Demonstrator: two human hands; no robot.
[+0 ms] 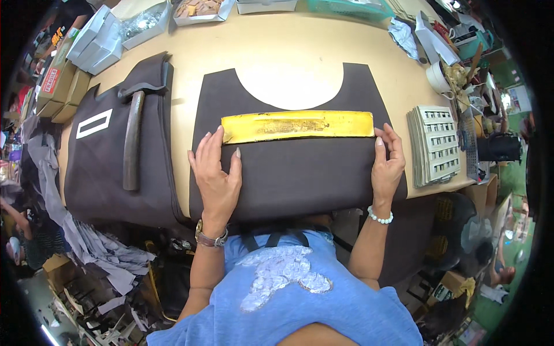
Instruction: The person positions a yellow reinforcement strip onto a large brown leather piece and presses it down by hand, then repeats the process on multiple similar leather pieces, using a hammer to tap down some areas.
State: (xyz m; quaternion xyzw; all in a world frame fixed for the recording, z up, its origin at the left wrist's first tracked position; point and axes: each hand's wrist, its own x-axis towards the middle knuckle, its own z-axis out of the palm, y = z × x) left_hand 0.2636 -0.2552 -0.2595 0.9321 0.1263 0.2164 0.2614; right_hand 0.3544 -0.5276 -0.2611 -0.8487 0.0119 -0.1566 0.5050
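A long yellow bar [297,127], worn brown along its middle, lies across a dark fabric panel [300,179] with a deep curved cut-out at its far edge. At the bar's left end is my left hand [218,176], fingers spread and index fingertip against the end, thumb apart below it. My right hand [388,167] is at the opposite end, its fingers loosely stretched and index fingertip and thumb close to the corner. Neither hand wraps round the bar. Left of the panel, a hammer [133,138] rests on a stack of dark fabric pieces [104,167] beside a white rectangular frame [94,124].
A stack of pale cards with dark slots [435,144] stands at the table's right. Open boxes of small parts [199,10] line the far edge, and cardboard boxes [57,86] sit at the far left. Grey cloth [95,248] hangs by the left table edge.
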